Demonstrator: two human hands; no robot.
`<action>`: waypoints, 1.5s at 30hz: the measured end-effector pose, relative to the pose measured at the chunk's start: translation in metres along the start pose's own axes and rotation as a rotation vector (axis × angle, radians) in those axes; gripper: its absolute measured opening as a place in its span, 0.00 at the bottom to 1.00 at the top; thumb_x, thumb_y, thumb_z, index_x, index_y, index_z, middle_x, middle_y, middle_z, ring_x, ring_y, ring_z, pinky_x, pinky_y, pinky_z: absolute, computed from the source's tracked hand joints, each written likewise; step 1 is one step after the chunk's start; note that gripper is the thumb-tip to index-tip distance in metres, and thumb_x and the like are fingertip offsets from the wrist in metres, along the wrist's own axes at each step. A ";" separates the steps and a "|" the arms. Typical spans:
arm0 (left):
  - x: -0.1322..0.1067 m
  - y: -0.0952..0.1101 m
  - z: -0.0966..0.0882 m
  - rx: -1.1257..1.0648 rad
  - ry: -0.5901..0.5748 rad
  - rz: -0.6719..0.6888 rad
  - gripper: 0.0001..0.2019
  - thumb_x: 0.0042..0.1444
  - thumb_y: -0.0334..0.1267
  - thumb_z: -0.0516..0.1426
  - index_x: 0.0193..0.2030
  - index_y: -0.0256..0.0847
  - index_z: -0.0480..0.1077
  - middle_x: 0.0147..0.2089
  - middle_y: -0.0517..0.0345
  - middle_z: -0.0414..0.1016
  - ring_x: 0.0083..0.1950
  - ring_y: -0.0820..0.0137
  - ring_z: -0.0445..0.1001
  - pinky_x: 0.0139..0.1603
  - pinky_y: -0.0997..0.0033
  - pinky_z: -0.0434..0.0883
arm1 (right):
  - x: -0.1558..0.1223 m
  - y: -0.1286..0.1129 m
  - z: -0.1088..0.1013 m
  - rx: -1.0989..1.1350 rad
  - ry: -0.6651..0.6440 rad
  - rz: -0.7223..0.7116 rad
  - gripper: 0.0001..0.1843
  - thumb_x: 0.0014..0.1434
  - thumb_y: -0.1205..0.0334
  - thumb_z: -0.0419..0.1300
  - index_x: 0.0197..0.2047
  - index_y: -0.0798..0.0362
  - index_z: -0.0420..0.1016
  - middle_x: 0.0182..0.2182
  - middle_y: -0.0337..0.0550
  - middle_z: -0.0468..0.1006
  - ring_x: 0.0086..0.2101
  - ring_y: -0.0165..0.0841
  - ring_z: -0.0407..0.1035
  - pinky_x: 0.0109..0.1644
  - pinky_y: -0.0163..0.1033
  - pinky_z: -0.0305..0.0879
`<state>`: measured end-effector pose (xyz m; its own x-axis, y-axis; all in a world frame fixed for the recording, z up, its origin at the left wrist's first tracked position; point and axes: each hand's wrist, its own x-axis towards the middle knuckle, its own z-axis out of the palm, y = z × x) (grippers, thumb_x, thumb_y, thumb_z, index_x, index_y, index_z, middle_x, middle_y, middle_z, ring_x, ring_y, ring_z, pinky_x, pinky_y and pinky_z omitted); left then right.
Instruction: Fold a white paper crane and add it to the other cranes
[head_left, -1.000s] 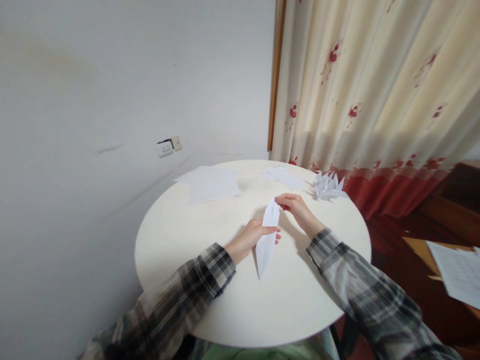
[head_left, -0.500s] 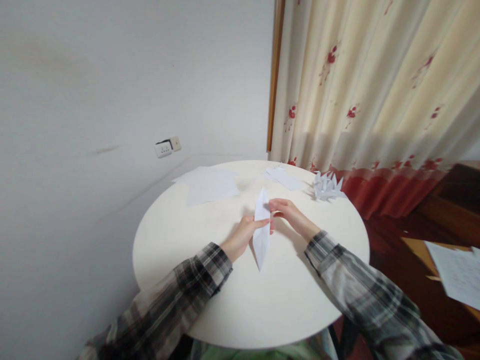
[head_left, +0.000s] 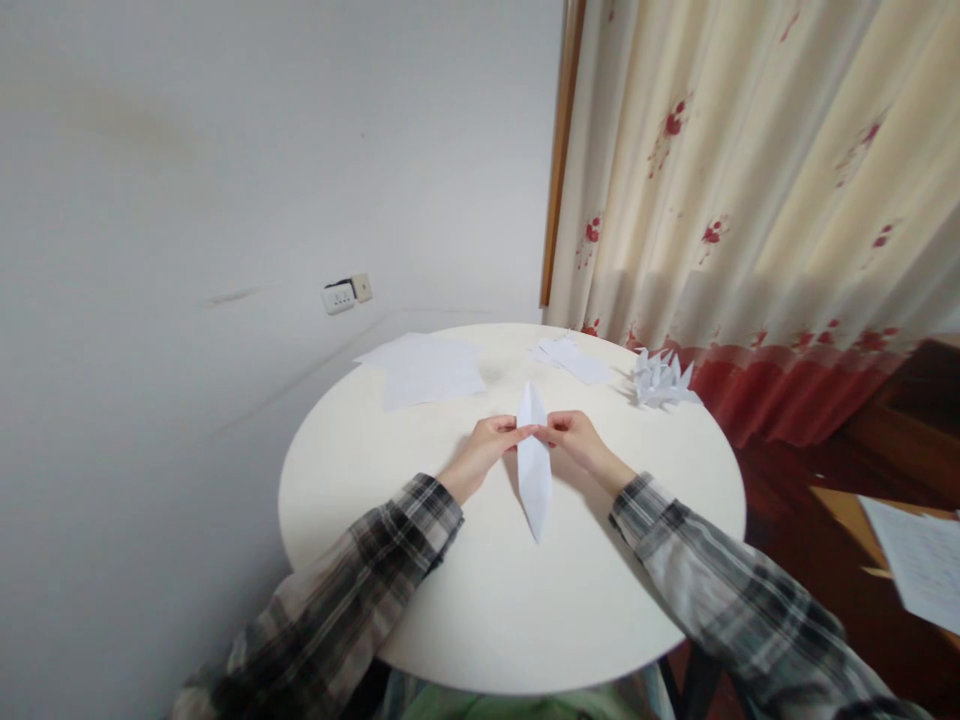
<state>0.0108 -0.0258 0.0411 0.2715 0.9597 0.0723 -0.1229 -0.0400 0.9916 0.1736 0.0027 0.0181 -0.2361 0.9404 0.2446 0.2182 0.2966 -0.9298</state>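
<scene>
A long, pointed piece of folded white paper (head_left: 534, 470) lies lengthwise on the round cream table (head_left: 420, 470), one tip away from me and one toward me. My left hand (head_left: 489, 446) pinches its left edge near the middle. My right hand (head_left: 571, 440) pinches the right edge at the same height. Both sets of fingers are closed on the paper and nearly meet across it.
A loose stack of white sheets (head_left: 429, 368) lies at the far left of the table, smaller paper pieces (head_left: 568, 356) at the far middle, and several folded paper figures (head_left: 661, 378) at the far right. A flowered curtain (head_left: 750, 200) hangs behind; a wall socket (head_left: 345, 294) is on the left.
The folded paper has turned from a slant to straight along my line of sight. My right hand came down from the paper's far tip to its middle, opposite my left hand.
</scene>
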 end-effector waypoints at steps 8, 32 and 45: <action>0.004 -0.012 0.000 -0.062 0.071 0.001 0.16 0.36 0.45 0.67 0.24 0.33 0.73 0.23 0.58 0.71 0.27 0.74 0.66 0.31 0.75 0.60 | -0.006 -0.008 0.000 -0.164 -0.096 -0.031 0.23 0.46 0.44 0.57 0.16 0.54 0.60 0.15 0.33 0.55 0.21 0.24 0.47 0.24 0.33 0.43; 0.011 -0.003 -0.011 -0.180 0.136 0.007 0.14 0.34 0.40 0.67 0.24 0.34 0.71 0.25 0.60 0.69 0.27 0.77 0.63 0.29 0.76 0.57 | -0.016 -0.016 -0.004 -0.104 -0.347 0.012 0.23 0.44 0.47 0.60 0.15 0.54 0.56 0.15 0.30 0.52 0.19 0.22 0.45 0.23 0.34 0.41; 0.012 -0.004 -0.015 -0.282 0.056 -0.027 0.11 0.39 0.37 0.66 0.29 0.34 0.72 0.28 0.60 0.69 0.28 0.78 0.64 0.30 0.77 0.59 | -0.017 -0.014 -0.003 -0.110 -0.366 0.012 0.22 0.45 0.48 0.60 0.16 0.54 0.58 0.15 0.31 0.53 0.19 0.23 0.46 0.23 0.33 0.42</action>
<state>0.0000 -0.0094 0.0365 0.2260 0.9736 0.0329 -0.3787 0.0567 0.9238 0.1774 -0.0174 0.0275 -0.5516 0.8280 0.1009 0.3189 0.3211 -0.8917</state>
